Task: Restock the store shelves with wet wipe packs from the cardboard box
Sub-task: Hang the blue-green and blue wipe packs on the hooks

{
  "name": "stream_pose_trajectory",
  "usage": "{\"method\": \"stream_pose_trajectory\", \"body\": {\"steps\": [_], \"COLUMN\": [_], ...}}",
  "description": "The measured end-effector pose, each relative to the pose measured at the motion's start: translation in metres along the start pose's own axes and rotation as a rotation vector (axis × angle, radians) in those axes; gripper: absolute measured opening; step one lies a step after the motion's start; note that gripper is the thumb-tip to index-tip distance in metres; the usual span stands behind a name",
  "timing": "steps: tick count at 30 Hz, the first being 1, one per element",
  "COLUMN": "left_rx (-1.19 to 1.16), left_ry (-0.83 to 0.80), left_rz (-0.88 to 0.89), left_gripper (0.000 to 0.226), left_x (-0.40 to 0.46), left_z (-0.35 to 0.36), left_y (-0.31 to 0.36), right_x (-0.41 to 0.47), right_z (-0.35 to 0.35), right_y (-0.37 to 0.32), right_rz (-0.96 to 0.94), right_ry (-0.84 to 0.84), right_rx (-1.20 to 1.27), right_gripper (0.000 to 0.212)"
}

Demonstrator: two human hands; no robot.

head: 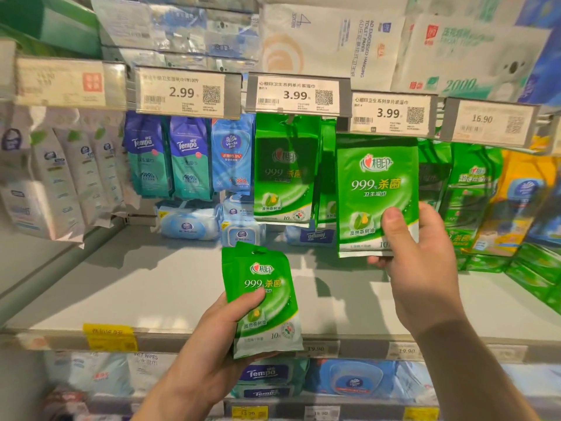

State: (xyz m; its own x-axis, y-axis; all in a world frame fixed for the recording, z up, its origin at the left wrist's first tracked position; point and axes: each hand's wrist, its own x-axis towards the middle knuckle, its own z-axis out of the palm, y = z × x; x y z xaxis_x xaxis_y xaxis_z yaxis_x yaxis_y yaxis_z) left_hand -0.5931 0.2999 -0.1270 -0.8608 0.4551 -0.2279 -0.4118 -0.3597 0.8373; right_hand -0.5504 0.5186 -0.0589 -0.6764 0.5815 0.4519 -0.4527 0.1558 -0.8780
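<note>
Store shelves (170,287) carry hanging wipes. Her right hand (425,262) grips a green wet wipe pack (376,192) upright by its bottom edge, just under the price rail; the left hand (218,332) grasps spare packs (264,299) lower down.

The right hand (425,262) holds one wet wipe pack (376,192) up just below the price tags (391,112), right of the hanging packs (283,171). The left hand (212,344) holds a pair of packs (261,299) lower and to the left, in front of the shelf (151,284). Flat packs (188,221) lie at the shelf's back.
</note>
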Motion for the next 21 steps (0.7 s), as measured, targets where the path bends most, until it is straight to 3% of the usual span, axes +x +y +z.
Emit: {"method": "stream_pose_trajectory", "body": {"steps": [2, 3, 6, 17, 19, 21], "left_rx": [0.001, 0.002, 0.009, -0.041, -0.048, -0.044], "left_ry": [0.001, 0.001, 0.0, -0.013, -0.02, -0.021], "left_rz": [0.0, 0.0, 0.004, -0.015, -0.002, 0.016], "left_gripper": [0.035, 0.035, 0.035, 0.038, 0.037, 0.039], "left_x": [0.0, 0.0, -0.001, -0.002, -0.003, -0.004], "left_z": [-0.001, -0.001, -0.002, -0.006, -0.008, -0.011], "left_y": [0.0, 0.0, -0.001, -0.003, -0.003, -0.002], "right_x": [0.002, 0.002, 0.002, 0.02, 0.021, 0.018], "right_z": [0.001, 0.001, 0.001, 0.018, 0.019, 0.017], "right_y": [0.0, 0.0, 0.005, 0.019, 0.026, 0.034], "right_rz": [0.032, 0.042, 0.078, 0.144, 0.179, 0.206], "right_ry": [0.02, 0.025, 0.048, 0.05, 0.022, -0.005], "right_rx": [0.002, 0.002, 0.016, -0.039, -0.056, -0.055], "right_gripper": [0.051, 0.055, 0.05, 0.063, 0.057, 0.034]}}
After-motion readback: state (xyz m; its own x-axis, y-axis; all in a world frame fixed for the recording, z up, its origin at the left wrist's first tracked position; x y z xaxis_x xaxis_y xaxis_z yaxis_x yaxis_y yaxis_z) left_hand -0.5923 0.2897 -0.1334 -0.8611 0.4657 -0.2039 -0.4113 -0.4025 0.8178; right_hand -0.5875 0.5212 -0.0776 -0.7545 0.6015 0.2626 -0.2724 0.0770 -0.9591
